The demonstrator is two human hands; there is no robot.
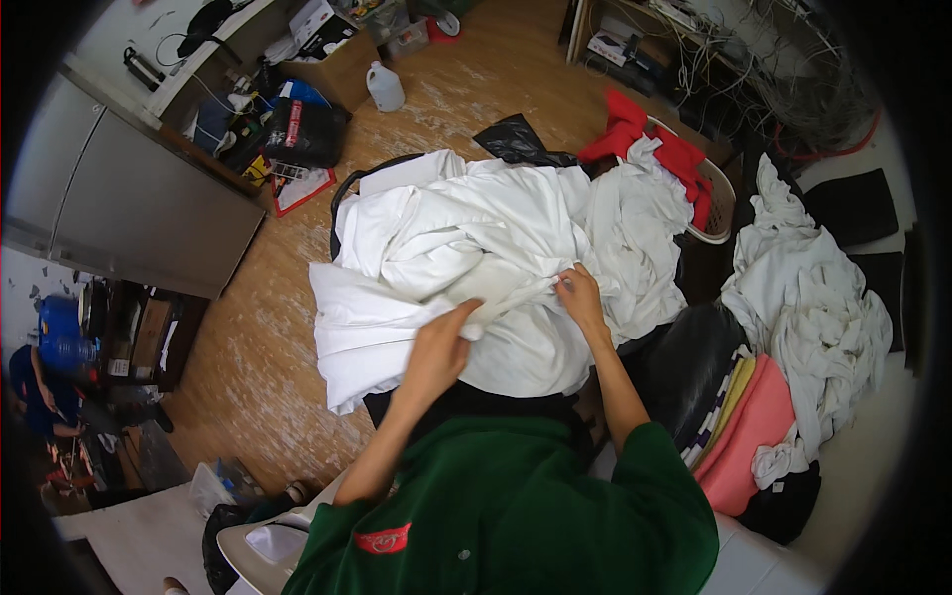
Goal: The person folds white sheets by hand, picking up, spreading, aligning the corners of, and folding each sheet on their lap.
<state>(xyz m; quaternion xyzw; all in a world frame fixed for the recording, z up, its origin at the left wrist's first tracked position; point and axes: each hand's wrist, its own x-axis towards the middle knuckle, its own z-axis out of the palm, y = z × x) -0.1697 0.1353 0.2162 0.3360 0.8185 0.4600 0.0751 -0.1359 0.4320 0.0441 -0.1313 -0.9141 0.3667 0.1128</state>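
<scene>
A large heap of white fabric (476, 223) lies bunched in front of me, with deep folds across its middle. My left hand (439, 346) grips a gathered edge of this cloth near the heap's centre, and a wide fold spreads out to the left of it. Farther right, my right hand (580, 294) pinches another part of the same fabric between thumb and fingertips. The stretch of cloth between the two hands is creased. Whether it is one sheet or several pieces, I cannot tell.
Beyond the heap on the right, a plastic laundry basket (718, 201) holds a red cloth (617, 126). White garments (807, 297) lie piled at the right, near folded pink fabric (751, 431). A plastic jug (385, 88) stands on the wooden floor (253, 357). Another person (44, 390) is at far left.
</scene>
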